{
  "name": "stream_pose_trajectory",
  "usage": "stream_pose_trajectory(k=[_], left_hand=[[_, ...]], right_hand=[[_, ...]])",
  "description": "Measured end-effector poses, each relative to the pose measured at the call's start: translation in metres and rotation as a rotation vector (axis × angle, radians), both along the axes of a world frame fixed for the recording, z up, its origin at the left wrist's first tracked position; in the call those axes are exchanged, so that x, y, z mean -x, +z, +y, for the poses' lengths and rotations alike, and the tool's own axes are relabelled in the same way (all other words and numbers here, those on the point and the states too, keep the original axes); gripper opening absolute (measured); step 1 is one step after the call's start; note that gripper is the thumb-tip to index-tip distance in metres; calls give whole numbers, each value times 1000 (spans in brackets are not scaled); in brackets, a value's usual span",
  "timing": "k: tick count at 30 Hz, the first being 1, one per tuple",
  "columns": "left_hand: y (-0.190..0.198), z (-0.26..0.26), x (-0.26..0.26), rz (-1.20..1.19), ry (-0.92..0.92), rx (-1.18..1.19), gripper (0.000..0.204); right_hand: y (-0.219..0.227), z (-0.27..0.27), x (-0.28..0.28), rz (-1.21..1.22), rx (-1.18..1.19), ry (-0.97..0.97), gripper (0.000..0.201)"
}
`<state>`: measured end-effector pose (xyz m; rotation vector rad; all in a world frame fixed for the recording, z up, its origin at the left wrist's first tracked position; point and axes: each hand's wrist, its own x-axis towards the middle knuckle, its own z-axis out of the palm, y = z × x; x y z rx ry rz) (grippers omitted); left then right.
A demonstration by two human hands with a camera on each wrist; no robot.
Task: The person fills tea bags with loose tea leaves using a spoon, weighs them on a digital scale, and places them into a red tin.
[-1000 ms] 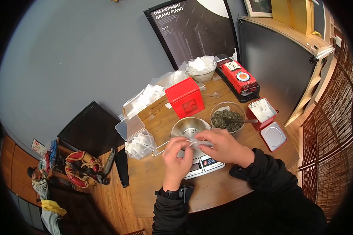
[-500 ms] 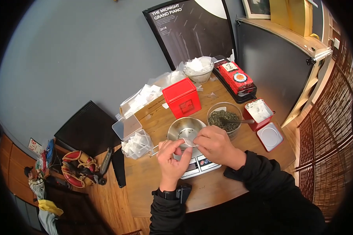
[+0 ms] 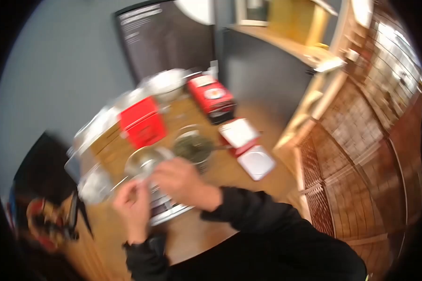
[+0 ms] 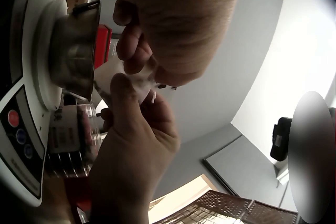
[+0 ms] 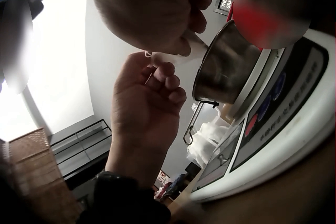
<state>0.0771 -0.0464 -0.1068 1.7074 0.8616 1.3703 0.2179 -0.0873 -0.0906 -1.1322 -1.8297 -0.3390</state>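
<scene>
Both hands meet low over the front of a metal pan (image 3: 137,162), which sits on a white kitchen scale (image 5: 278,134). Between their fingertips is a small, see-through white pouch with a thin string, like a tea bag (image 4: 107,73). My left hand (image 3: 132,206) pinches one side of it; my right hand (image 3: 180,180) pinches the other with thumb and fingers. Dark bits show by the pouch in the left wrist view. Beyond the right hand stands a clear bowl of dried green leaves (image 3: 192,147). Head view is blurred.
A red box (image 3: 143,124) stands behind the pan. An opened red tin (image 3: 239,133) and its lid (image 3: 256,162) are to the right. A tub of white pouches (image 3: 94,185) is at left, and the pan's handle (image 5: 191,127) juts toward it. A red package (image 3: 213,96) lies at the back.
The head view has swung right, so the table appears farther left and blurred. My hands stay together at the pouch, and their fingers have shifted on it.
</scene>
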Motion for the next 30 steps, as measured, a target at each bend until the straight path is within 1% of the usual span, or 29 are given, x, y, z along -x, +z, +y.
stream_pose_trajectory(k=[1, 2, 3, 4, 5, 6, 7, 8, 9, 10, 11, 12, 13, 14, 15, 16, 17, 18, 19, 21, 24, 28, 30], left_hand=[[0, 9, -3, 29, 9, -54, 7], [9, 22, 45, 135, 158, -125, 7], [29, 12, 56, 347, 237, -180, 9], [14, 5, 70, 288, 210, -157, 9], [5, 28, 58, 191, 102, -212, 9], [14, 10, 65, 239, 238, -330, 8], [18, 2, 69, 254, 250, -174, 7], [3, -7, 47, 188, 185, -139, 7], [2, 19, 51, 197, 164, -191, 7], [8, 23, 47, 243, 250, -379, 6], [22, 15, 55, 412, 246, -252, 8], [8, 5, 47, 340, 220, -220, 9], [5, 26, 37, 266, 164, -289, 11], [4, 33, 26, 278, 185, -420, 12], [10, 37, 32, 294, 146, -424, 14], [15, 12, 56, 314, 159, -416, 15], [20, 23, 48, 266, 132, -450, 16], [26, 22, 41, 227, 113, -462, 17], [22, 22, 45, 224, 124, -472, 17], [16, 29, 49, 278, 108, -528, 17], [19, 30, 48, 286, 94, -529, 17], [20, 30, 46, 311, 84, -530, 14], [21, 31, 46, 311, 74, -537, 15]], right_hand=[[6, 5, 8, 15, -7, 35, 22], [-1, 23, 11, 42, -49, -21, 25], [-19, 27, 20, 63, -4, -28, 28], [-14, 19, 24, 103, 63, -19, 34], [-3, 16, 18, 111, -54, -2, 22], [-6, 38, 52, 252, -86, 102, 25], [-14, 18, 33, 260, -3, 86, 28], [-17, 9, 23, 230, 29, 114, 30], [-8, 13, 15, 230, 13, 103, 30], [-8, 30, 16, 292, 10, 79, 31], [-19, 21, 14, 308, 124, 64, 32], [-21, 18, 11, 283, 62, 83, 30], [-10, 15, 1, 262, 25, 71, 30], [-9, 27, -15, 250, 13, 41, 29], [-14, 30, -8, 287, 69, 61, 29], [-6, 9, 5, 307, 118, 57, 30], [4, 9, 0, 248, 102, 10, 30], [5, 9, 4, 272, 87, 32, 32], [2, 10, 17, 316, 78, 82, 33], [1, 16, 18, 269, 94, 85, 37], [2, 14, 18, 259, 100, 74, 39], [-4, 16, 18, 258, 116, 87, 37], [-4, 16, 19, 266, 122, 111, 32]])
